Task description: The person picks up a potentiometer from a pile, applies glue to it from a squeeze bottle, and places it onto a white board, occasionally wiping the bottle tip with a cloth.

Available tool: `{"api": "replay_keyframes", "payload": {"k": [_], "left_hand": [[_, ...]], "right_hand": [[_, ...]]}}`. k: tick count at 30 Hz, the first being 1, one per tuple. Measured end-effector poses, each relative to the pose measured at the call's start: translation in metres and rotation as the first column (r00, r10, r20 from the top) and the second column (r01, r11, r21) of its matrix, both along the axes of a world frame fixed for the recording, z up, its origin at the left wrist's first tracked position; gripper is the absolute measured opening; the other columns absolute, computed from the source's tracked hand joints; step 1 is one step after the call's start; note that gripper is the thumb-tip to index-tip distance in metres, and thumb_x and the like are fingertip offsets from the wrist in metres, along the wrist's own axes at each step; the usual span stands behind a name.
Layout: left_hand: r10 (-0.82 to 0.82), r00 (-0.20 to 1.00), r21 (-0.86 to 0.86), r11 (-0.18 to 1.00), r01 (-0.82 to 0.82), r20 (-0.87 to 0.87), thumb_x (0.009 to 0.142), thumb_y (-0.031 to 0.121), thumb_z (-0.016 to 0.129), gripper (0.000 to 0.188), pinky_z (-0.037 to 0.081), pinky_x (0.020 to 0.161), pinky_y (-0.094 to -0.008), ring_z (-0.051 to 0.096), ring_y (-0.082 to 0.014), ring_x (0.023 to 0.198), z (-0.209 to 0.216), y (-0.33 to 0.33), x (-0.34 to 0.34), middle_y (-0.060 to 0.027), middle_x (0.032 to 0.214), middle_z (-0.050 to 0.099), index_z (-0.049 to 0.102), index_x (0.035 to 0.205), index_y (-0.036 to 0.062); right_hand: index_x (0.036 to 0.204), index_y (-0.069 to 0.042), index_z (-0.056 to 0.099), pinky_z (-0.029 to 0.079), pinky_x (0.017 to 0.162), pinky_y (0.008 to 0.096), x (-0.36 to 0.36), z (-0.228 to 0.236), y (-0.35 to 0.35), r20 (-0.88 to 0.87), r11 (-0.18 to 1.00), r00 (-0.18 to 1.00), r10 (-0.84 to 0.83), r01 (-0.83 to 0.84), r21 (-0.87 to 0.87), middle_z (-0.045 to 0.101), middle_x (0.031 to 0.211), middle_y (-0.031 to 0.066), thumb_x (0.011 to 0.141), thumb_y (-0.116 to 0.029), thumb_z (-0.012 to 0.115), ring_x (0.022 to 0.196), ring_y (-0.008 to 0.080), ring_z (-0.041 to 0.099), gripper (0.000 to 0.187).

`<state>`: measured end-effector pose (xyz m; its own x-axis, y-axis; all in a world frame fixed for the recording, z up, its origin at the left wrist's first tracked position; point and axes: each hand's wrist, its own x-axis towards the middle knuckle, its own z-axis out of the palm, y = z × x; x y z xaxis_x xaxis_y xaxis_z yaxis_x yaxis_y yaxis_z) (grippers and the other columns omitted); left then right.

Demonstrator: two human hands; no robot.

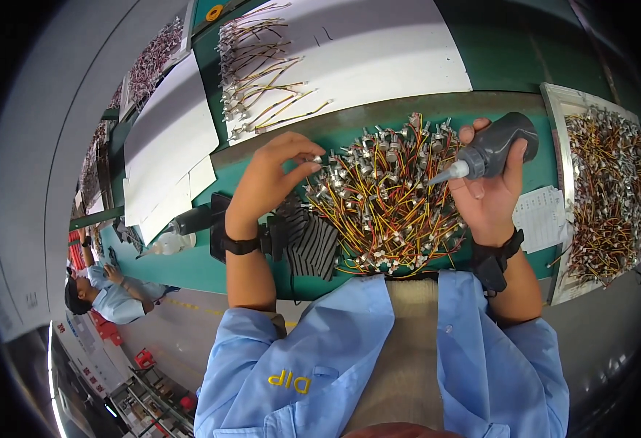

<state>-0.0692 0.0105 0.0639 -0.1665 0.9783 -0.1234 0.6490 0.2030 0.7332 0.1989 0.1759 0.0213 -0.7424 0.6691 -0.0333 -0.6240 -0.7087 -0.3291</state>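
My left hand (273, 171) pinches a small wired component (317, 159) between thumb and forefinger at the left edge of a heap. My right hand (488, 193) is wrapped round a dark grey squeeze bottle (506, 142), tilted so that its pale pointed nozzle (448, 174) aims left and down over the heap. That heap (386, 197) is a pile of small metal-topped components with red, yellow and black wires and white plugs, lying on the green table. Whether the nozzle touches any component, I cannot tell.
Several wired components (251, 80) lie in rows on a white sheet (379, 51) beyond the heap. A white-framed tray (557, 146) full of them stands at right, beside a paper (539, 215). Striped cloth (313, 244) and a clear bottle (171, 243) lie left. Another person (112, 292) is farther left.
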Motion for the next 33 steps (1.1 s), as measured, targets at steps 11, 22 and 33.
{"api": "replay_keyframes", "payload": {"k": [11,22,33], "left_hand": [[0.054,0.989,0.258,0.962,-0.089,0.139,0.076,-0.003,0.069,0.021,0.05,0.075,-0.0305,0.063,-0.0227,0.087,0.075,-0.058,0.013,-0.0106,0.094,0.064,0.069,0.096,0.0022],[0.228,0.973,-0.247,0.946,-0.211,0.04,0.073,0.004,0.073,0.036,0.05,0.077,-0.034,0.063,-0.0264,0.086,0.015,-0.061,0.026,-0.0109,0.092,0.063,0.065,0.107,0.0046],[0.2,0.977,-0.058,0.977,-0.205,-0.076,0.073,0.003,0.074,0.05,0.051,0.081,-0.0326,0.063,-0.0263,0.095,0.023,-0.059,0.034,-0.0114,0.104,0.062,0.058,0.121,0.0052]], "right_hand": [[0.122,-0.006,0.045,0.046,0.057,0.0235,0.002,-0.003,0.002,-0.034,1.0,0.999,0.02,-0.02,0.013,0.054,0.113,0.0088,0.094,-0.052,0.049,0.049,0.0075,0.045,0.054],[0.123,-0.006,0.045,0.046,0.06,0.0233,0.001,0.0,0.0,-0.028,1.0,1.0,0.014,-0.013,0.017,0.055,0.114,0.0085,0.094,-0.051,0.049,0.05,0.0074,0.046,0.054],[0.124,-0.005,0.044,0.047,0.065,0.0245,-0.002,-0.003,0.001,-0.045,0.999,0.998,0.032,-0.031,0.032,0.055,0.114,0.0082,0.094,-0.052,0.049,0.049,0.0074,0.045,0.055]]}}
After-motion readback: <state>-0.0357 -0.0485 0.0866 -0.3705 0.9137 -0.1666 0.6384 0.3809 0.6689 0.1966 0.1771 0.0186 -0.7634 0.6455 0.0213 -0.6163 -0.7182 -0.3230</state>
